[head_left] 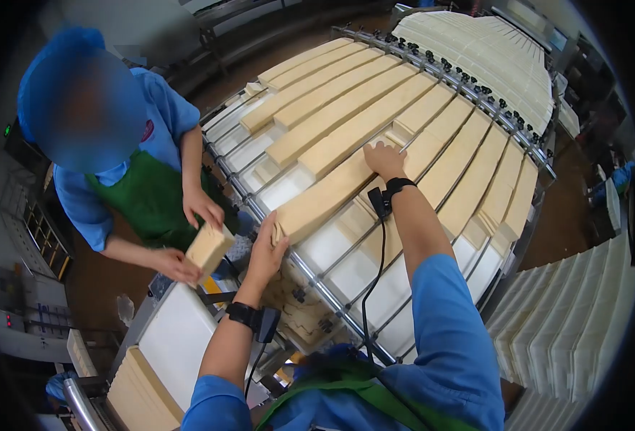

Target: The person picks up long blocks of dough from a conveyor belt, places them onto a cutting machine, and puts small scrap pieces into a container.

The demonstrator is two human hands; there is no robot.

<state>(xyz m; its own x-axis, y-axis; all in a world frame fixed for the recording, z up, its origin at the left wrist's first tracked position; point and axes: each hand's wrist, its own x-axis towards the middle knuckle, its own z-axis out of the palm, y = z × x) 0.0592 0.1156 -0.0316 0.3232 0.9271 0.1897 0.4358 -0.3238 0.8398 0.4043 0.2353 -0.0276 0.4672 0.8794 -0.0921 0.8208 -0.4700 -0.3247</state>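
A long stack of thin, pale yellow sheets (324,203), looking like dough, lies lengthwise in a lane of the white slatted conveyor (332,276). My left hand (263,253) presses round its near end, thumb and fingers against the sheets' edges. At the far end, my right hand (386,161) is closed over the stack, its fingertips partly hidden. Small cut pieces (364,219) lie in the lane to the right, below my right wrist. Both wrists wear black bands with cabled devices.
Several similar long strips (346,118) fill neighbouring lanes between metal rods. A co-worker (145,172) at the left holds a short block of sheets (209,251). A lower white belt (173,327) carries another stack (139,391). Folded white material (562,323) stands at the right.
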